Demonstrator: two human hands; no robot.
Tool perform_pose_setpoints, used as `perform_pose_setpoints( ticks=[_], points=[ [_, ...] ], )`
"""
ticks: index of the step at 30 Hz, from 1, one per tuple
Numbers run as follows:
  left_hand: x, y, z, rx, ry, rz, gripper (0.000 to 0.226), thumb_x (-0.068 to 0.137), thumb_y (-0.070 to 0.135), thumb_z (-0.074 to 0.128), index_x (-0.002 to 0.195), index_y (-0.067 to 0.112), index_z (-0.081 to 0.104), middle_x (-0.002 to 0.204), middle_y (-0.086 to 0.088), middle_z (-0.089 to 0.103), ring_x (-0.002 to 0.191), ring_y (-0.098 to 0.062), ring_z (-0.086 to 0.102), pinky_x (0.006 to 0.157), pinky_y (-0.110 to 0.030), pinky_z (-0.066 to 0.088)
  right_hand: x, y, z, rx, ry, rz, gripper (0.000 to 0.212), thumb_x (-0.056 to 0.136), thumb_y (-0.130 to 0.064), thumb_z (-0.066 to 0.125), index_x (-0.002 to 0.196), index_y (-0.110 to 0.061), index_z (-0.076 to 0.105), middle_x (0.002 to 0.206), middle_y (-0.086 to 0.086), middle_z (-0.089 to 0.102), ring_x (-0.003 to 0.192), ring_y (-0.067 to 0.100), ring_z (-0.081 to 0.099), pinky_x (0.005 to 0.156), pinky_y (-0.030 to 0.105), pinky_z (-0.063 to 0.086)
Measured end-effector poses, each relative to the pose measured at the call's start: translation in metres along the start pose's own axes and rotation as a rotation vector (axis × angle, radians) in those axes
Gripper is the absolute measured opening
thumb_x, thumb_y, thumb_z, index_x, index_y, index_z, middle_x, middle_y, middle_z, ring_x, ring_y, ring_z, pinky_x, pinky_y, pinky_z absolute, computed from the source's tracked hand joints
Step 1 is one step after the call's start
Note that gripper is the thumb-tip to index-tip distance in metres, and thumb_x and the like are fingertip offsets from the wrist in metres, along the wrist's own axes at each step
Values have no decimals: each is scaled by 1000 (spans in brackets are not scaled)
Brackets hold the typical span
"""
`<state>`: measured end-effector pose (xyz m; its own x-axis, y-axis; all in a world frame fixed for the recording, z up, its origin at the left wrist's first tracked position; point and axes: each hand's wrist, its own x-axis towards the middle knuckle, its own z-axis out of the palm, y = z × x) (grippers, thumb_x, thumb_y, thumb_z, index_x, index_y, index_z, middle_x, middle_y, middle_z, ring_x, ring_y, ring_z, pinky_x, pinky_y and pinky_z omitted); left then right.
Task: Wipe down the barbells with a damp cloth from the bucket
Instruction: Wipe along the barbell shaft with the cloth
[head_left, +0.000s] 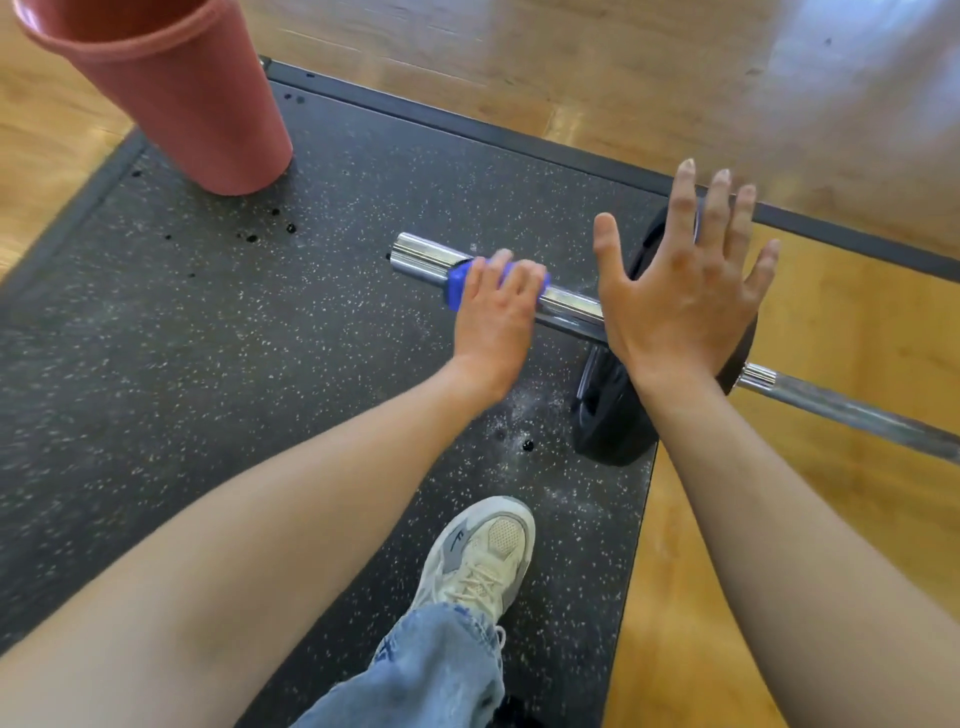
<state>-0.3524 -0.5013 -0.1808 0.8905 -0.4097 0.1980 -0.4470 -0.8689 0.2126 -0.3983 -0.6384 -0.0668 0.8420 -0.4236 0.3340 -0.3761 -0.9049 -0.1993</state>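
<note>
The barbell (571, 304) lies on the speckled black mat (260, 364), its long axis running from upper left, sleeve end, to lower right. The right hand (680, 291) hovers above the black plate (618, 415), fingers (719, 208) spread straight, holding nothing. The left hand (493, 317) curls over a blue cloth (460, 283) on the chrome sleeve. The pink bucket (182, 88) stands upper left on the mat.
</note>
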Motion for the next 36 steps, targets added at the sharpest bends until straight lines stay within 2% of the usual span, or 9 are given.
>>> perform_pose_setpoints(
  ticks=[5,9,11,15,17,22,26,30,36],
  points=[
    [-21,34,1,-75,-67,254,73,90,2,64,156,14,36,155,-5,43,149,-28,30,127,-42,7,-34,4,-3,-29,46,-32,80,97,-74,20,161,-26,21,167,5,22,156,26,13,123,55,11],
    [-28,-9,-15,11,-65,-74,71,92,-2,56,155,18,32,155,0,38,151,-27,22,127,-41,6,-71,7,-8,-18,70,-27,74,101,-66,24,162,-25,16,170,2,14,157,25,8,124,54,7],
    [-43,-3,-18,1,-56,-103,71,93,-1,57,155,16,30,157,-1,36,152,-30,19,127,-44,7,-90,4,-10,-11,72,-24,71,102,-62,25,162,-25,16,170,2,14,157,25,7,124,55,10],
    [-78,39,-10,-131,-17,249,64,94,14,69,151,14,41,150,-5,49,142,-30,39,123,-46,23,-134,0,-21,46,36,16,67,104,-52,31,163,-24,16,170,0,13,157,23,6,124,56,10],
    [-85,30,-15,-133,-23,317,59,94,13,67,150,12,47,148,-5,53,140,-29,43,122,-44,25,-154,-1,-32,134,-1,68,69,102,-50,33,163,-23,14,170,-1,11,157,19,3,123,58,7],
    [-101,-17,-26,-36,-66,-4,69,88,-11,54,152,11,41,148,-6,49,147,-32,33,126,-45,11,-119,6,-57,210,-20,-29,67,103,-49,32,163,-26,11,170,-3,8,157,16,-1,123,51,-7],
    [-124,40,-22,-54,-3,153,66,87,1,62,150,7,45,147,-9,52,143,-33,39,123,-45,17,-89,4,-44,96,-130,-36,65,103,-55,19,162,-27,15,170,1,14,157,19,4,124,57,0],
    [-136,61,-21,-88,-21,240,60,94,13,57,153,8,43,150,-10,50,144,-30,39,124,-43,19,-116,8,-42,90,-64,14,61,105,-50,17,162,-26,18,169,2,19,156,22,9,124,53,2],
    [-153,39,-28,-11,-33,20,64,86,2,68,147,5,49,140,-9,58,138,-34,46,121,-48,28,-146,8,-59,118,-134,57,59,107,-46,14,163,-28,8,170,-2,11,157,18,2,123,51,-6]
  ],
)
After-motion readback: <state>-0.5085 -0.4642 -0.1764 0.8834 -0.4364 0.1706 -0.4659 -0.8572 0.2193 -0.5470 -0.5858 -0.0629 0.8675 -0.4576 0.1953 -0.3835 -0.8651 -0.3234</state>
